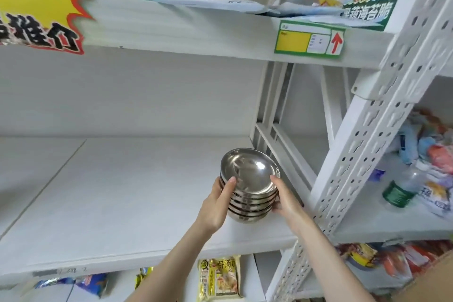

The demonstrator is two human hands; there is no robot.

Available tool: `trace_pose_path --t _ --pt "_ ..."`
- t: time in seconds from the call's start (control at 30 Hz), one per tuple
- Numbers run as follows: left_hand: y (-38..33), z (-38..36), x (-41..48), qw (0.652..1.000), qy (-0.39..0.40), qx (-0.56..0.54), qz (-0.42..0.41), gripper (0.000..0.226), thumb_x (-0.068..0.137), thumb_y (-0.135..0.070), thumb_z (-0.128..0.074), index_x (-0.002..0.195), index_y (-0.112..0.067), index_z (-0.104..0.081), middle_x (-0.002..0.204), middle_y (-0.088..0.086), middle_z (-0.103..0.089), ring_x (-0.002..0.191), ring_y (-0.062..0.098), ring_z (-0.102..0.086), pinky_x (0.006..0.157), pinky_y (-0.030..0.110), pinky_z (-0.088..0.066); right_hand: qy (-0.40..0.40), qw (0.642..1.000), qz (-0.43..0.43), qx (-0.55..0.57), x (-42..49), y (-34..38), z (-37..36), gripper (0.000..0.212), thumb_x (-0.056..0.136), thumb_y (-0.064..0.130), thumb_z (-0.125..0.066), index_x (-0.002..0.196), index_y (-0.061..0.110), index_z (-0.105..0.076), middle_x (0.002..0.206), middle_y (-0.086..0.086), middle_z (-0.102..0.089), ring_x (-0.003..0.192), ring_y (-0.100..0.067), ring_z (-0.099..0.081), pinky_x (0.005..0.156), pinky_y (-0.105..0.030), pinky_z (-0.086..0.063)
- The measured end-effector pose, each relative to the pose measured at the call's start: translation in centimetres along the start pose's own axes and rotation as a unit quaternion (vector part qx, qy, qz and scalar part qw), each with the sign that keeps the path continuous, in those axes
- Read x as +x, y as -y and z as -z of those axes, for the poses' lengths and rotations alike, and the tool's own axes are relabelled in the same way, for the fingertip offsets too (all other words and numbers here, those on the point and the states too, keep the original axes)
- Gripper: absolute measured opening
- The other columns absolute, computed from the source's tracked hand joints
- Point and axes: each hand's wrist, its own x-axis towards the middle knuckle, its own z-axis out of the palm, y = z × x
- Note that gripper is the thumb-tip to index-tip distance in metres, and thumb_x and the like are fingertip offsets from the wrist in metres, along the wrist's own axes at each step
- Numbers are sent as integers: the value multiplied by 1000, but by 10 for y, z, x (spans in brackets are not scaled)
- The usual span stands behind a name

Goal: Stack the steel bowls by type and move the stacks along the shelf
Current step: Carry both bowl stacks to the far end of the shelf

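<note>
Bowls [250,191], nested and tilted, sit clamped between both hands' fingers: left hand [217,206], right hand [285,200], just above the shelf [122,203]. Best level them, keep pressure even, slide gently.

Polished steel on the bowls [250,182], mirror-bright inside the top one, the stacked rims below catching thin glints. The shelf [117,203] under them looks matt white, smooth, with one faint seam running across it. The upright [362,154] is white painted metal, punched with holes. A glossy paper label [310,39] sits on the upper edge. Shiny plastic packets [219,279] below, and a clear plastic bottle [402,186] at right.
</note>
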Motion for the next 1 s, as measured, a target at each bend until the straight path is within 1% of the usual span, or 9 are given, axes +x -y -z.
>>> trace_pose_path --t 0.07,0.1,0.17,0.3,0.57,0.67,0.8,0.9,1.0 --pt "5 -8 10 1000 4 2 9 69 76 -83 -36 134 -46 -42 128 -16 -58 122 14 -52 108 43 -39 11 1000 -7 3 12 -8 8 58 85 64 -49 131 28 -52 128 3 -58 114 -13 -56 90 -33 -47" --pt "8 -10 15 1000 6 4 14 67 75 -83 -37 132 -48 -43 127 -18 -59 122 13 -53 108 43 -39 15 1000 -14 2 19 -12 11 72 80 67 -51 137 24 -50 136 2 -55 123 -16 -52 103 -39 -42" --pt "14 -14 25 1000 9 11 23 67 74 -84 -37 131 -49 -43 127 -19 -59 121 12 -53 108 42 -38 24 999 -22 6 28 -18 14 82 73 70 -52 140 24 -48 143 -1 -52 131 -18 -47 113 -45 -33" --pt "24 -17 37 999 10 25 26 63 74 -84 -36 129 -52 -42 123 -24 -59 121 11 -52 106 39 -39 37 999 -26 23 42 -29 16 64 87 59 -50 139 22 -50 143 -2 -52 131 -17 -47 115 -44 -31" --pt "28 -18 46 999 9 34 34 39 82 -75 -37 117 -60 -39 110 -38 -53 112 4 -50 96 32 -36 42 999 -16 26 47 -33 14 67 88 60 -47 144 24 -43 150 1 -45 137 -16 -40 117 -45 -28" --pt "30 -18 46 998 17 33 42 45 78 -78 -37 119 -59 -39 113 -38 -51 119 8 -47 98 33 -34 35 999 -13 25 45 -32 13 67 87 63 -47 143 27 -43 150 1 -44 136 -19 -40 116 -46 -28" --pt "28 -15 45 998 31 22 48 83 76 -80 -37 148 -38 -28 141 -22 -45 136 20 -39 112 41 -30 20 1000 -7 20 42 -30 11 66 86 64 -47 141 28 -45 146 1 -48 132 -20 -45 114 -47 -32" --pt "24 -11 44 999 29 29 28 64 86 -71 -42 141 -38 -40 128 -26 -53 130 12 -44 100 28 -31 -14 1000 17 -9 39 -27 11 65 87 63 -47 140 26 -47 144 0 -51 131 -20 -47 112 -47 -35" --pt "17 -10 43 992 -7 129 10 60 93 -60 -42 144 -29 -38 133 -6 -54 127 17 -47 93 26 -31 -47 991 65 -103 30 -20 13 67 92 58 -42 146 19 -38 150 -3 -44 137 -23 -40 113 -39 -29"
